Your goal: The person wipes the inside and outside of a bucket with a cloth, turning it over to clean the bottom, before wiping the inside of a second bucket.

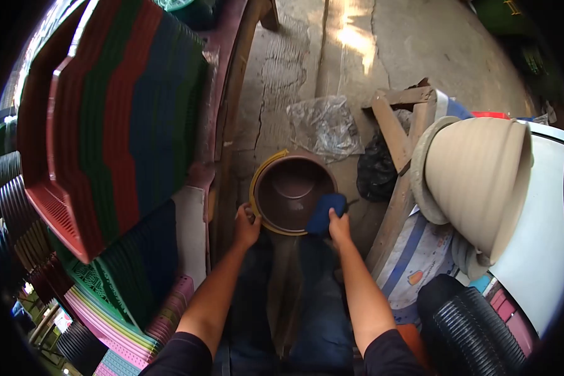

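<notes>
A round brown basin (272, 210) stands on the floor in front of my legs, with a yellow rim (254, 188) showing along its left and lower edge. My left hand (248, 225) is closed at the lower left of that rim, its fingers curled at the edge. In my right hand (339, 227) is a blue cloth (323, 213), pinched between thumb and fingers. The cloth lies over the basin's lower right rim and hides part of it.
Stacked plastic baskets (116, 125) rise close on my left. A crumpled clear plastic bag (326, 128) lies beyond the basin. To the right are a wooden frame (388, 238), large beige pots (473, 182) on their side and a stack of black pots (476, 326).
</notes>
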### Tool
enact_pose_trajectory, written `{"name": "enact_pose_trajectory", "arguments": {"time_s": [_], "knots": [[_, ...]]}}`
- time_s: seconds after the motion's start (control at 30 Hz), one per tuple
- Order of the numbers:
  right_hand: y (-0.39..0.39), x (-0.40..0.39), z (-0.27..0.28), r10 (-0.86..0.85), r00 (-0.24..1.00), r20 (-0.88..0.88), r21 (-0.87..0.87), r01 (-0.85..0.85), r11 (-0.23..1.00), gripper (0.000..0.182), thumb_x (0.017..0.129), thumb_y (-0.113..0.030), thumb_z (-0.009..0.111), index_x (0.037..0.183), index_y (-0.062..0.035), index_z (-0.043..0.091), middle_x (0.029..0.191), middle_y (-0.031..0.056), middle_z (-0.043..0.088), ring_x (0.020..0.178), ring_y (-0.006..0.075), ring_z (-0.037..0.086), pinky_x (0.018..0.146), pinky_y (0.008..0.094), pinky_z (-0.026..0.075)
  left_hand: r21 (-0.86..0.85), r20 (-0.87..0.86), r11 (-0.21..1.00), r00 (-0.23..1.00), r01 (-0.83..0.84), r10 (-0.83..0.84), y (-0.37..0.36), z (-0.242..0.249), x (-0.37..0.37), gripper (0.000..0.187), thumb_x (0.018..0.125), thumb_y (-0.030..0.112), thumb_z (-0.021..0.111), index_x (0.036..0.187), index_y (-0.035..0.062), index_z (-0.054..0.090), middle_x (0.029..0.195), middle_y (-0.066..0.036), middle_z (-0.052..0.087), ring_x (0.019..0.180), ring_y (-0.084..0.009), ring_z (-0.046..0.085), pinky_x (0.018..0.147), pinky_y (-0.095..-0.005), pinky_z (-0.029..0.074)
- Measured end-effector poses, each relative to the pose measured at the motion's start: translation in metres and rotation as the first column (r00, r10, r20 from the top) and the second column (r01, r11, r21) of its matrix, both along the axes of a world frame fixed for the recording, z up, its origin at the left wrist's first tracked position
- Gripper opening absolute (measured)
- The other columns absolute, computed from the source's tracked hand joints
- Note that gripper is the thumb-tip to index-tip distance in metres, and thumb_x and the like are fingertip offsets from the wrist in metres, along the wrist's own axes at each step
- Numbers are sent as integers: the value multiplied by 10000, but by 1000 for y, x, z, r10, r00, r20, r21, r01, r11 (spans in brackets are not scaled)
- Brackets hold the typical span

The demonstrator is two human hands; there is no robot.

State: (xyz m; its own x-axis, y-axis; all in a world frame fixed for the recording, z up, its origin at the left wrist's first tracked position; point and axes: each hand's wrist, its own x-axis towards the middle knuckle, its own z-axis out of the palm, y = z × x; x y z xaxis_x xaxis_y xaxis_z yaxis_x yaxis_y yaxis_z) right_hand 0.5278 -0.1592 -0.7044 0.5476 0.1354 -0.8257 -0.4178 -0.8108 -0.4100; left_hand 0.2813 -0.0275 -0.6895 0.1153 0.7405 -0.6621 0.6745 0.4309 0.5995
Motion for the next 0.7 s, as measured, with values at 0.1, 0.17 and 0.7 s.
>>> {"name": "enact_pose_trajectory", "arguments": {"time_s": [0.1,0.17,0.7], "knots": [[19,8,1,188,954,231,-12,-191,982,391,945,-260,590,1171,57,552,1205,254,543,1133,386,553,997,432,409,73,-186,990,977,124,-108,5,-6,14,446,838,150,708,1204,21,489,1030,-178,546,966,-317,584,844,-404,495],[24,8,5,238,932,273,-59,-231,971,377,942,-245,589,1172,52,556,1204,251,538,1134,400,545,995,441,409,63,-248,991,964,116,-97,3,-9,19,408,828,162,717,1153,20,514,1024,-180,545,961,-336,574,845,-415,484],[33,30,24,195,981,16,-83,-194,978,458,959,-259,572,1273,68,505,1256,231,593,1178,318,573,1001,376,419,73,-337,997,941,-2,27,15,-10,33,318,711,126,746,949,8,570,935,-159,620,922,-333,619,836,-422,485]]}}
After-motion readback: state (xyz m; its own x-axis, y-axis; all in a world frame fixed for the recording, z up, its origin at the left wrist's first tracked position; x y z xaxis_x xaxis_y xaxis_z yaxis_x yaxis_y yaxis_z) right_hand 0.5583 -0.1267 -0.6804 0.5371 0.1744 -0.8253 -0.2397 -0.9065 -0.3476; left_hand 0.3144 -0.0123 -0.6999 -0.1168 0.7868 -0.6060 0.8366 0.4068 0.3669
